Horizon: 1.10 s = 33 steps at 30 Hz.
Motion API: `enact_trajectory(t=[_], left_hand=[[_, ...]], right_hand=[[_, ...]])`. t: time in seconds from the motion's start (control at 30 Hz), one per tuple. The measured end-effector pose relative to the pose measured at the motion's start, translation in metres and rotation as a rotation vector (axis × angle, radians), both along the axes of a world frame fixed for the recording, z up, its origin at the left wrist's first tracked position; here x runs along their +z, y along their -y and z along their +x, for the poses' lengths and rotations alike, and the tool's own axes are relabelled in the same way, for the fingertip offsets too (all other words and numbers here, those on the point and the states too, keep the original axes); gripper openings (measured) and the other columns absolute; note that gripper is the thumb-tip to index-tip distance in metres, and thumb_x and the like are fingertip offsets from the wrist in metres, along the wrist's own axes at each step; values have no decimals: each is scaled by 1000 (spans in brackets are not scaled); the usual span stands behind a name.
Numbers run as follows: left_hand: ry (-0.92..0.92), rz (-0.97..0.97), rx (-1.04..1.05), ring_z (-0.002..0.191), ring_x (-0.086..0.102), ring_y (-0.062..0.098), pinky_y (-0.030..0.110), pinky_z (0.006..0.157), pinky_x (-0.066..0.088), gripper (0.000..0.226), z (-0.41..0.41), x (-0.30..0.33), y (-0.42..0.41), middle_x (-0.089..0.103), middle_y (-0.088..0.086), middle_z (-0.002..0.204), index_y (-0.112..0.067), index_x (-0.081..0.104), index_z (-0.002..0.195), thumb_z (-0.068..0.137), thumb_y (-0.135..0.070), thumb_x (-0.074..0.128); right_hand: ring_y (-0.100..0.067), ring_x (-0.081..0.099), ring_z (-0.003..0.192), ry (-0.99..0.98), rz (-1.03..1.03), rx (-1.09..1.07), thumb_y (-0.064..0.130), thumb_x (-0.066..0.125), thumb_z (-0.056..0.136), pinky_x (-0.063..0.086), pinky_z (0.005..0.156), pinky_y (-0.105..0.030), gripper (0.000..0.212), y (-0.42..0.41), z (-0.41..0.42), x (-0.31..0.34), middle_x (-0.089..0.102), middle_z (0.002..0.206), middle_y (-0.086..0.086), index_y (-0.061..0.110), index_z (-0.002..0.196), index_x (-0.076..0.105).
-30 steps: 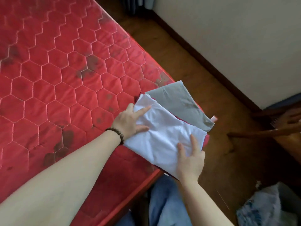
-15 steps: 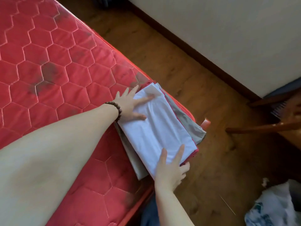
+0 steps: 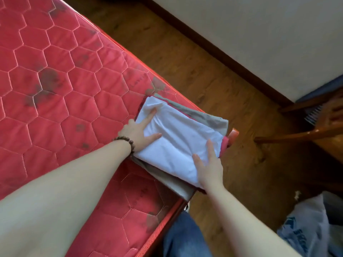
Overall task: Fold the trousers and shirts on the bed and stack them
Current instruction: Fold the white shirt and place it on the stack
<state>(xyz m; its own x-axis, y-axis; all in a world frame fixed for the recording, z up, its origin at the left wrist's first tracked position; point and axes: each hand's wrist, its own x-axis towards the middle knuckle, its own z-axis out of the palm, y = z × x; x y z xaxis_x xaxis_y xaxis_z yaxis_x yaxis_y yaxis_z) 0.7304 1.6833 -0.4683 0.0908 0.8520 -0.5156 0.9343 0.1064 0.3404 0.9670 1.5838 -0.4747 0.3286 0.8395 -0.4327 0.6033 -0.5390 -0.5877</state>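
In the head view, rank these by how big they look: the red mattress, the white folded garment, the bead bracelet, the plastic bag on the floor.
1. Red mattress, by far the largest.
2. White folded garment and plastic bag: look alike; the bag is cut off by the frame edge, so no ranking.
3. Bead bracelet, smallest.

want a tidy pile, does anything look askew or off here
The stack sits at the mattress edge, its corner overhanging the floor. The grey layers stick out unevenly under the white top piece.
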Motion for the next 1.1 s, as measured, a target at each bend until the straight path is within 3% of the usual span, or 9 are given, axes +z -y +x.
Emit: enact_trajectory(t=[0.13, 0.27, 0.33, 0.43, 0.53, 0.7, 0.83, 1.03, 1.1], left_hand=[[-25, 28, 390, 99, 54, 41, 47, 92, 44, 83, 25, -3, 57, 44, 23, 110, -63, -14, 139, 76, -82, 37], [-76, -25, 451, 124, 40, 43, 56, 102, 32, 91, 37, 11, 72, 26, 27, 143, -56, -14, 142, 72, -86, 34], [-190, 224, 284, 143, 13, 41, 63, 111, 10, 96, 33, 21, 74, 0, 24, 157, -42, -5, 150, 73, -85, 34], [-135, 582, -204, 145, 19, 35, 57, 116, 8, 95, 36, 25, 88, 21, 24, 155, -14, 27, 150, 77, -71, 48], [-211, 371, -554, 147, 10, 33, 50, 118, 4, 89, 45, 16, 97, 16, 20, 158, -8, 16, 152, 86, -59, 49], [-353, 308, -625, 146, -7, 36, 59, 115, -7, 96, 42, -1, 93, -3, 22, 159, -6, -3, 152, 88, -49, 55], [-366, 354, -677, 146, -6, 40, 62, 114, -2, 82, 33, -1, 97, -2, 24, 158, -9, -2, 153, 87, -21, 45], [-340, 394, -660, 146, 8, 40, 57, 116, 7, 79, 21, 21, 75, 7, 26, 157, -24, 7, 154, 80, -8, -12], [-389, 491, -697, 140, 28, 43, 59, 113, 21, 78, 19, 29, 64, 27, 31, 150, -24, 26, 151, 82, -9, -9]], right_hand=[[-35, 49, 121, 66, -31, 342, 38, 64, 89, 34, 94, -29, 70, -63, 43, 9, 51, 133, -19, 37, 148, 27], [-32, 49, 121, 127, -127, 559, 54, 52, 90, 36, 101, -37, 69, -81, 56, 8, 46, 138, -16, 48, 147, 13], [-33, 41, 130, 172, -147, 466, 63, 47, 88, 35, 104, -43, 69, -76, 57, 9, 30, 149, -13, 52, 146, 10], [-33, 17, 145, 406, 109, 396, 66, 45, 87, 21, 114, -52, 70, -62, 54, 23, 9, 160, -11, 43, 148, 21], [-33, 19, 145, 451, 374, 748, 63, 51, 84, 11, 116, -57, 76, -41, 50, 32, 21, 157, -17, 22, 147, 37], [-33, 7, 148, 586, 165, 1107, 48, 59, 76, -2, 119, -50, 91, -22, 45, 22, 14, 159, -15, 17, 152, 21], [-44, 32, 137, 675, 218, 1115, 17, 75, 66, 25, 111, -61, 84, -18, 44, 21, 37, 148, -21, 4, 142, 42], [-37, 0, 147, 643, 147, 971, 5, 35, 99, 1, 120, -48, 63, -9, 26, 19, 2, 160, -14, 16, 153, 6], [-37, 8, 147, 645, 159, 913, 5, 38, 99, 6, 120, -49, 60, -8, 24, 21, 10, 160, -16, 13, 153, 13]])
